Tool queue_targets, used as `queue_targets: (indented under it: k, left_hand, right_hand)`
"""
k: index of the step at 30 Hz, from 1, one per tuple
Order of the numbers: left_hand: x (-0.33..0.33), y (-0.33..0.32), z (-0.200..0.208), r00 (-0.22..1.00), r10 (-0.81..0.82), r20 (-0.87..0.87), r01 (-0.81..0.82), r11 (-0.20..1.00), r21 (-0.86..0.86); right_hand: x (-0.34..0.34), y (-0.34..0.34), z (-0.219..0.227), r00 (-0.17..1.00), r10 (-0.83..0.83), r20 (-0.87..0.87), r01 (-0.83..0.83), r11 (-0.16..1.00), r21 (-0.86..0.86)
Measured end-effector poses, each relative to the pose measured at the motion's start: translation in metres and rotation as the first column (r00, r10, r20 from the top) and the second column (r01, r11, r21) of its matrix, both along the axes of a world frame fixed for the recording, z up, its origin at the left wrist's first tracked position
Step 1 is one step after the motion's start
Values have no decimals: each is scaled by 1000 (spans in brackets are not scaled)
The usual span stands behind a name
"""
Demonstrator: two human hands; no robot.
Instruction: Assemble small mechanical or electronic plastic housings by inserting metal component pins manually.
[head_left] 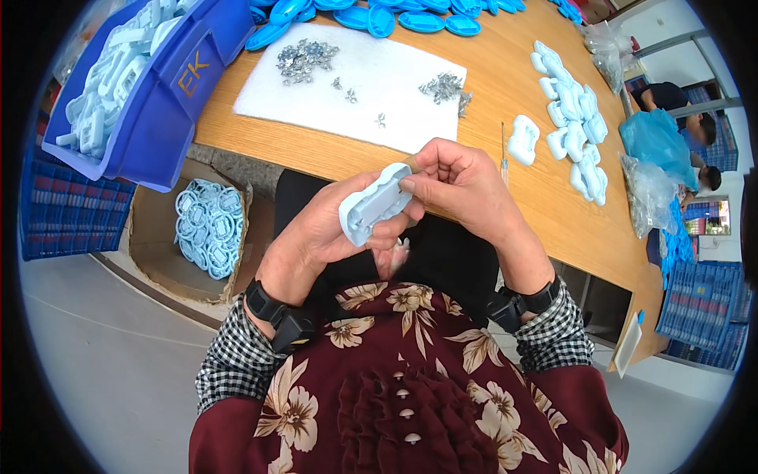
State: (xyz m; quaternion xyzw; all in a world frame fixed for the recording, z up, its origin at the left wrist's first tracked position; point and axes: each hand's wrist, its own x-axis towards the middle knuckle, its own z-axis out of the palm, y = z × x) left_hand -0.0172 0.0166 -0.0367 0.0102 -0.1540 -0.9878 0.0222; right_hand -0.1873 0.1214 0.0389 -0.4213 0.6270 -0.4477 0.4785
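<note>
My left hand [316,217] is wrapped round a light blue plastic shell [377,207], tilted with its hollow inner side showing. The shell has a wavy outline and hangs above my lap. My right hand [462,189] is closed at the shell's far right end. Its thumb tip presses at the inside of the rim and the index finger is bent close by. Whatever small thing those fingertips may pinch is hidden. Beyond my hands, a white foam sheet [355,122] bears a pile of small metal parts [306,62] and a smaller metal heap [442,87].
A blue bin [170,110] of pale blue plastic parts stands at the left. Below it is a cardboard box [150,249] of ring-shaped parts. Wavy shells [572,110] and a thin screwdriver [504,162] lie right on the wooden table [505,79]. Bright blue oval pieces [380,21] lie far back.
</note>
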Motion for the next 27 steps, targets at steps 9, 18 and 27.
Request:
queue_targets:
  k: [9,18,27]
  left_hand:
    - [-2,4,-7,992,-70,-108,82,991,108]
    - [7,-3,1,991,-88,-96,104,979,174]
    - [94,-49,146,907,421,-2,-377,810,-449]
  right_hand:
    - [-6,10,-8,997,-70,-23,69,997,-43]
    - [-44,49,4,935,-315,-164,282,939,-196]
    - [-75,102,-7,873,-449,-190,408,886,-219]
